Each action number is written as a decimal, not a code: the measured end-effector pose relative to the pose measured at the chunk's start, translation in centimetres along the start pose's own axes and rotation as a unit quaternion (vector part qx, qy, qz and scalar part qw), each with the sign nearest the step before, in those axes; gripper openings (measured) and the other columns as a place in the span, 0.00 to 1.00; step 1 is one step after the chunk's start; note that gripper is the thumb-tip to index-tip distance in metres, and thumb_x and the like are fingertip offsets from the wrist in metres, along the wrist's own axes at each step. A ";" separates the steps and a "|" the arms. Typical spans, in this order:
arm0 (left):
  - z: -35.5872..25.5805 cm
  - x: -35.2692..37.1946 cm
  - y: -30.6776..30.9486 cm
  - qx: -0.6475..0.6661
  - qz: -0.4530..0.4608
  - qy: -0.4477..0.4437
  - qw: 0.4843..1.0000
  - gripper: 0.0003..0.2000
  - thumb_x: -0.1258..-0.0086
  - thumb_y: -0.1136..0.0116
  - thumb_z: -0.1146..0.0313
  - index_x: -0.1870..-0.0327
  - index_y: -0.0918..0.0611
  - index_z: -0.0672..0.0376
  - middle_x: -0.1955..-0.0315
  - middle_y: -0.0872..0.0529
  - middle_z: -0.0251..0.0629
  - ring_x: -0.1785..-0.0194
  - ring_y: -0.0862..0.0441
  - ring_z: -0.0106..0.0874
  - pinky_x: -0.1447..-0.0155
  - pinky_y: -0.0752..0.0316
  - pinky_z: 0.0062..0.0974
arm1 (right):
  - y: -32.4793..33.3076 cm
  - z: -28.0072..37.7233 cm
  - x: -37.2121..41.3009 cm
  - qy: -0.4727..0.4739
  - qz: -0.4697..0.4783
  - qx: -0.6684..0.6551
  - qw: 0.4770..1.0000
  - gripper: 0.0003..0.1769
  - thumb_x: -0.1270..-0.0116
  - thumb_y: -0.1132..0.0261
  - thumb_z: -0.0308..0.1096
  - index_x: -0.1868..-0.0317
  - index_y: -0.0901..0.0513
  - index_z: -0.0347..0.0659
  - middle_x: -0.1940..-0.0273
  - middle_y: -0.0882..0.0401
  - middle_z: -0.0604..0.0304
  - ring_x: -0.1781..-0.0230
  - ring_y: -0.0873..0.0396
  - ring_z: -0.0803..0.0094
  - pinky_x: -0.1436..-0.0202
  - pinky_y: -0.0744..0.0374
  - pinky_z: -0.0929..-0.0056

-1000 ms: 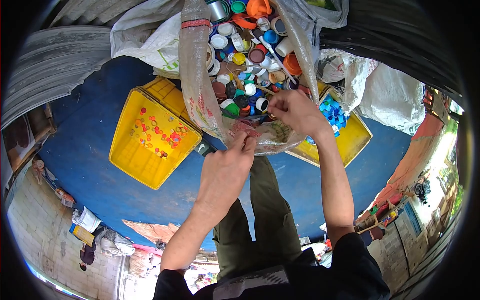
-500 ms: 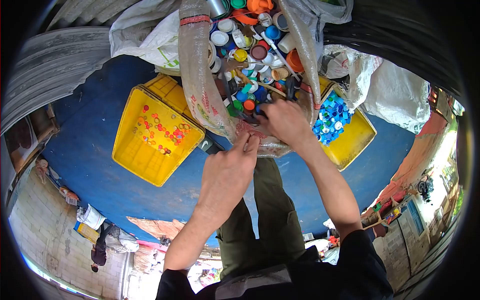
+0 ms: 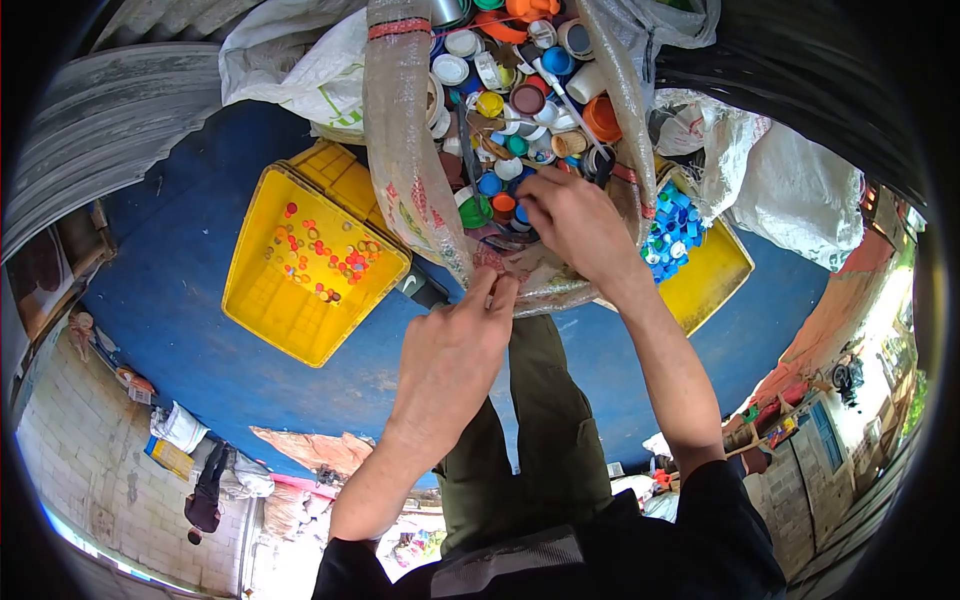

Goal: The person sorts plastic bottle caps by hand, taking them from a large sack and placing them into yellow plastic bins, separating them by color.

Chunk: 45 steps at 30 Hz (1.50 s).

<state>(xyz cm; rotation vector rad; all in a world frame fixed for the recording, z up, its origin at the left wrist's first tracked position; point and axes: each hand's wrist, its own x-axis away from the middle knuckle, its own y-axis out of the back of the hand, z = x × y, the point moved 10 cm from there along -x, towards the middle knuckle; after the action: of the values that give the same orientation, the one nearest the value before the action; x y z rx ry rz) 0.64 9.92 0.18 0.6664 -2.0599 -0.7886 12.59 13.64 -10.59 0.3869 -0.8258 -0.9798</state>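
A translucent woven sack (image 3: pixel 400 130) lies open in front of me, filled with mixed plastic caps and lids. My left hand (image 3: pixel 452 350) pinches the sack's near rim between its fingers. Inside the mouth, my right hand (image 3: pixel 585 228) reaches over the caps with its fingers curled; whatever they may hold is hidden. Close to those fingertips lie an orange cap (image 3: pixel 503 203), a blue cap (image 3: pixel 490 184) and a green lid (image 3: pixel 475 210). A white stick-like piece (image 3: pixel 565 98) and an orange cup-shaped cap (image 3: pixel 602 119) rest farther in.
At the left, a yellow crate (image 3: pixel 290 315) holds scattered red, orange and yellow caps. Another yellow crate (image 3: pixel 715 275) at the right contains blue caps (image 3: pixel 675 230). White sacks (image 3: pixel 795 190) flank the work area. A distant person (image 3: pixel 205 505) appears at lower left.
My right hand has moved slightly up and right, deeper over the caps. Caps near its fingers have shifted, and a brown stick is less visible. My left hand stays at the rim.
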 end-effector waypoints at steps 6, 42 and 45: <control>1.6 0.9 -0.2 0.014 0.038 0.102 0.994 0.12 0.23 0.40 0.73 0.42 0.16 0.60 0.54 0.12 0.43 0.64 0.09 0.48 0.64 0.14 0.42 | -4.0 -0.9 -2.4 0.003 0.049 0.060 0.997 0.13 0.28 0.30 0.32 0.47 0.12 0.38 0.58 0.11 0.45 0.55 0.12 0.42 0.49 0.14 0.48; 4.3 0.9 2.6 0.187 -0.288 0.096 0.934 0.20 0.31 0.24 0.76 0.39 0.13 0.63 0.47 0.08 0.41 0.52 0.17 0.37 0.50 0.22 0.32 | -7.4 -2.9 -5.7 -0.104 0.060 0.009 0.993 0.11 0.31 0.31 0.28 0.52 0.08 0.34 0.60 0.11 0.35 0.55 0.12 0.38 0.45 0.15 0.45; 4.9 1.4 2.5 0.207 -0.280 0.119 0.930 0.20 0.31 0.25 0.76 0.39 0.14 0.66 0.47 0.09 0.45 0.52 0.17 0.40 0.47 0.23 0.35 | -7.7 -3.3 -5.6 -0.113 0.088 -0.031 0.989 0.14 0.34 0.29 0.27 0.49 0.08 0.34 0.59 0.11 0.34 0.55 0.11 0.38 0.44 0.14 0.46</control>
<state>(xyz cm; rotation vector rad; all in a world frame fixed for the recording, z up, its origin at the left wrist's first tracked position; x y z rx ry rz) -4.61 12.00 0.37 1.5553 -1.8317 -0.5335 9.03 14.19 -20.01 0.1465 -1.0147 -0.8914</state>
